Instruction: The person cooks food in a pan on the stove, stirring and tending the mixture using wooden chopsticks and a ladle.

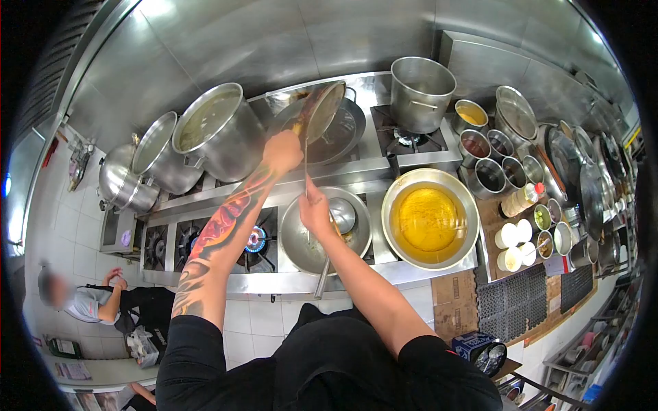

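My left hand [283, 151], on the tattooed arm, is closed above the back of the stove. What it grips is blurred and mostly hidden. Just below it, my right hand [317, 209] is wrapped round a thin upright handle. That handle leads up to a round, tilted skimmer [325, 113] above a large dark wok [348, 130]. Beneath my right hand sits a steel wok [295, 233] on the front burner, with a ladle [340, 215] resting in it. A little food or liquid shows at its bottom.
Right of the steel wok stands a wide pan of yellow oil [428, 219]. A tall pot [423, 96] is behind it. Large stockpots [212, 123] line the left, near a lit burner [254, 239]. Sauce containers [490, 175] crowd the right. Another person [92, 301] stands at left.
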### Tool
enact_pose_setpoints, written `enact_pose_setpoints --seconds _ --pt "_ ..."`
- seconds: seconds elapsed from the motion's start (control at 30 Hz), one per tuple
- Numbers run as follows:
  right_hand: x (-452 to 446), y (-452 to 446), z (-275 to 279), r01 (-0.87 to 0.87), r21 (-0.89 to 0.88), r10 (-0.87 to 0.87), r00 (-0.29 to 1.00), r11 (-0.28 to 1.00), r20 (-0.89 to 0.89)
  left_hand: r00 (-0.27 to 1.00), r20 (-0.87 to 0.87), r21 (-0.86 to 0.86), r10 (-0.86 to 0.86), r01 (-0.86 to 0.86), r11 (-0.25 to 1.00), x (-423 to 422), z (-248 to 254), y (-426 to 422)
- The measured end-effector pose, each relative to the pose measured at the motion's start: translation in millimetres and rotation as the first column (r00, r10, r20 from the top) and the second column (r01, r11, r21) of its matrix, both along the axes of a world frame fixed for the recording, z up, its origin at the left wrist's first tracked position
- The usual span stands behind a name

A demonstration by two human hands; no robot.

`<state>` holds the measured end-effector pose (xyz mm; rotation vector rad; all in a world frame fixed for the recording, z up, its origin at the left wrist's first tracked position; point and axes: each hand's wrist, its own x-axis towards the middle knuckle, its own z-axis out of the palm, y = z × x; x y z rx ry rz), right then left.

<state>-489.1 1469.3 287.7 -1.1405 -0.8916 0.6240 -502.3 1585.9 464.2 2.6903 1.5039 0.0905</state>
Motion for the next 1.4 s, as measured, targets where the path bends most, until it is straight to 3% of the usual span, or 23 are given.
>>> enact_pose_setpoints --seconds 0.3,0.4,0.47,0.5,0.57,0.6,0.63,0.67,0.7,0.77,0.83,0.93,1.03,1.1,1.17,1.27,1.4 --pt "-9.9 1.3 -1.3 0.017 -0.022 -0.017 1.0 1.0 -0.014 0.999 -0.006 0.062 -0.052 0.053 0.997 -4.0 -2.7 -2.6" --pt "-14.6 5.8 -9.6 0.137 0.123 -0.146 0.987 0.983 0.071 0.999 0.002 0.061 -0.033 0.033 0.998 -6.6 -4.2 -3.2" --pt "-5.1 -18.0 22.4 0.002 -0.236 -0.003 1.0 0.972 -0.003 1.0 0.01 0.046 -0.003 0.002 0.999 -14.7 -15.8 6.8" --pt "1.7 -25.4 30.4 0.006 -0.236 -0.006 1.0 0.972 0.001 0.994 0.091 -0.004 -0.057 0.057 0.998 -28.4 -35.1 24.7" --pt "20.8 -38.7 42.1 0.097 -0.452 0.093 0.921 0.887 0.379 0.977 0.184 -0.048 -0.108 0.119 0.992 -49.7 -67.9 45.6" --pt "33.7 -46.2 51.5 0.1 -0.45 0.093 0.918 0.887 0.386 0.901 0.427 -0.342 0.074 0.085 0.936 -63.4 -83.7 45.4" --pt "48.3 -54.8 61.4 0.113 -0.496 0.155 0.87 0.861 0.468 0.757 0.574 -0.602 0.313 0.131 0.788 -75.3 -98.5 41.2" --pt "60.0 -63.5 64.9 0.132 -0.54 0.223 0.811 0.831 0.541 0.641 0.645 -0.668 0.415 0.211 0.713 -82.9 -112.8 32.9" --pt "69.4 -72.3 63.4 0.133 -0.542 0.229 0.805 0.83 0.548 0.514 0.683 -0.711 0.52 0.303 0.635 -88.5 -125.1 22.0" --pt "84.9 -88.2 63.5 0.065 -0.369 0.183 0.781 0.927 0.598 0.433 0.68 -0.73 0.592 0.318 0.605 -95.8 -141.0 -4.0" --pt "81.5 -117.1 72.5 0.079 -0.333 0.135 0.808 0.94 0.573 0.35 0.631 -0.765 0.692 0.43 0.48 -110.4 -158.2 -33.3" --pt "68.6 -172.0 56.5 0.116 -0.25 -0.013 0.926 0.961 0.379 0.312 0.561 -0.765 0.767 0.55 0.336 -139.8 -155.8 -92.6" --pt "46.5 -226.9 74.2 0.252 -0.22 -0.143 0.898 0.942 0.416 0.266 0.425 -0.803 0.865 0.553 0.224 -160.7 -139.4 -129.0" --pt "33.9 -251.2 72.3 0.275 -0.191 -0.182 0.9 0.942 0.397 0.238 0.44 -0.787 0.866 0.566 0.244 -165.7 -124.5 -133.7" --pt "27.5 -268.1 72.7 0.296 -0.376 -0.182 0.933 0.878 0.309 0.217 0.477 -0.761 0.852 0.588 0.276 -161.9 -105.1 -130.2" --pt "24.1 -276.7 51.2 0.349 -0.284 -0.234 0.899 0.893 0.371 0.118 0.812 -0.52 0.572 0.593 0.615 -147.1 -70.5 -106.3" --pt "10.2 -279.0 62.7 0.337 -0.297 -0.247 0.921 0.893 0.301 0.116 0.895 -0.411 0.43 0.588 0.697 -135.6 -29.6 -40.5"
